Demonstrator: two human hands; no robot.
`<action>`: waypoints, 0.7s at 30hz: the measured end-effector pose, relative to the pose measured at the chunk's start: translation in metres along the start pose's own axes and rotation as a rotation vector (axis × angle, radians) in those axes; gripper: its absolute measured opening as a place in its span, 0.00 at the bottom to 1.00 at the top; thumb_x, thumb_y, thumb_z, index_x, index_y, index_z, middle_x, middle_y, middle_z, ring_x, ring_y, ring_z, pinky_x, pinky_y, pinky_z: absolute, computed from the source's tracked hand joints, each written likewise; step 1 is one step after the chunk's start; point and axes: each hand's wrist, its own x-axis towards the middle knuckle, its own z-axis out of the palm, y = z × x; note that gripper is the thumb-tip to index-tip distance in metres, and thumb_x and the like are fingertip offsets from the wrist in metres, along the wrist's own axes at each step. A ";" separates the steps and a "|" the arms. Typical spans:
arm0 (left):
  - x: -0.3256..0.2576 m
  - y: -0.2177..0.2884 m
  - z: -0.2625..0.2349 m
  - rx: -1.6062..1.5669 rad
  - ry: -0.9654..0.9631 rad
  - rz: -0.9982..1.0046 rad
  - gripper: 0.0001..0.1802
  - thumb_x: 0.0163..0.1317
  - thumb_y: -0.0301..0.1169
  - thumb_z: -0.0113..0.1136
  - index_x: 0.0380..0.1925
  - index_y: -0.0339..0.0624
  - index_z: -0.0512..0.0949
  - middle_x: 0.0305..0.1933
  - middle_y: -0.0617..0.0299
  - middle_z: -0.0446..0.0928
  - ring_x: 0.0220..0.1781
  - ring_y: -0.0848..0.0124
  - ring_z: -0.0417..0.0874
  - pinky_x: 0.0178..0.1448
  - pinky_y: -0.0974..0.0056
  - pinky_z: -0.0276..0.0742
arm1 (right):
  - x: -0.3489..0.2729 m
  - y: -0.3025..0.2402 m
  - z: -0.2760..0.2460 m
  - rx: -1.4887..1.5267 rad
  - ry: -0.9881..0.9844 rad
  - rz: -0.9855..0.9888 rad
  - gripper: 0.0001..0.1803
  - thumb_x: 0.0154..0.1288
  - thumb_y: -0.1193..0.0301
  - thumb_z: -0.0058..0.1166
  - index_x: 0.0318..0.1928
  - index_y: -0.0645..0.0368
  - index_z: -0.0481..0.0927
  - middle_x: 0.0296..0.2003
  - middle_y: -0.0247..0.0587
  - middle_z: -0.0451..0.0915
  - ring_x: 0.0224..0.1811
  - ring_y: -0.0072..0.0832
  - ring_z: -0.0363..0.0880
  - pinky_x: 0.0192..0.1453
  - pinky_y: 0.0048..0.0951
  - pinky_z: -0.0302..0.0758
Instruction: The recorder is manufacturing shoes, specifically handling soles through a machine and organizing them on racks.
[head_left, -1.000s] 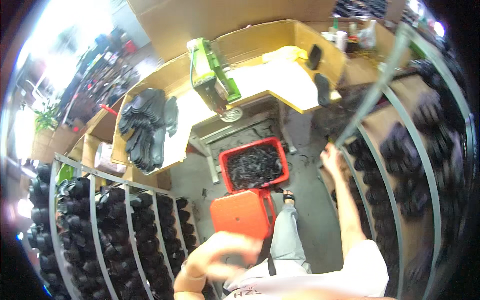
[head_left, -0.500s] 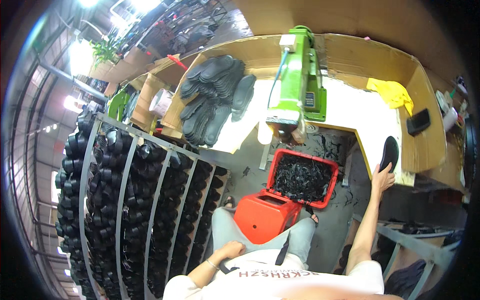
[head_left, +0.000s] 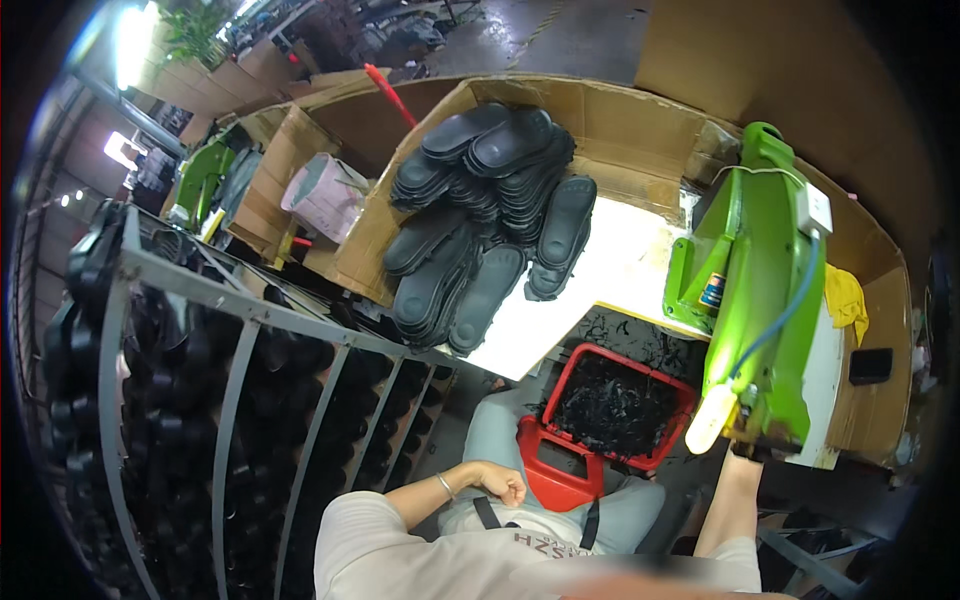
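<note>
Head view: left hand [head_left: 503, 487] is seen loosely fisted and empty at the lap, just beside the red bin [head_left: 560, 470]. Right hand is hidden behind the green machine [head_left: 755, 300], grip untellable; black soles [head_left: 480, 220] are piled up-left, long axes toward the body, nearer the left hand.

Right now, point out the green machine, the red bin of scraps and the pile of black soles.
green machine [head_left: 752, 290], head view, middle of its housing
red bin [head_left: 668, 380], head view, upper rim
pile of black soles [head_left: 480, 220], head view, middle of the stack

Black shoe soles [head_left: 490, 215] lie heaped and overlapping on the white worktop [head_left: 610, 270].
</note>
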 end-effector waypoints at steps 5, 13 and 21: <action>-0.026 0.081 -0.051 0.360 0.335 0.572 0.06 0.56 0.28 0.59 0.33 0.39 0.78 0.26 0.63 0.77 0.30 0.74 0.78 0.35 0.67 0.75 | -0.074 -0.048 -0.085 -0.148 0.250 -0.457 0.19 0.64 0.64 0.44 0.51 0.64 0.71 0.37 0.55 0.75 0.41 0.49 0.75 0.49 0.41 0.72; -0.184 0.195 -0.183 1.078 2.312 0.147 0.15 0.54 0.33 0.62 0.41 0.39 0.76 0.44 0.52 0.74 0.47 0.52 0.74 0.53 0.55 0.68 | -0.386 -0.097 0.066 0.672 -1.556 -0.390 0.42 0.55 0.34 0.45 0.58 0.54 0.73 0.56 0.49 0.73 0.68 0.43 0.59 0.71 0.52 0.41; -0.225 0.165 -0.206 0.744 2.269 -0.015 0.31 0.41 0.49 0.72 0.44 0.44 0.80 0.50 0.45 0.73 0.51 0.52 0.74 0.55 0.57 0.70 | -0.357 -0.093 0.082 0.515 -1.633 -0.483 0.39 0.45 0.29 0.51 0.45 0.46 0.84 0.51 0.44 0.78 0.63 0.41 0.66 0.71 0.51 0.44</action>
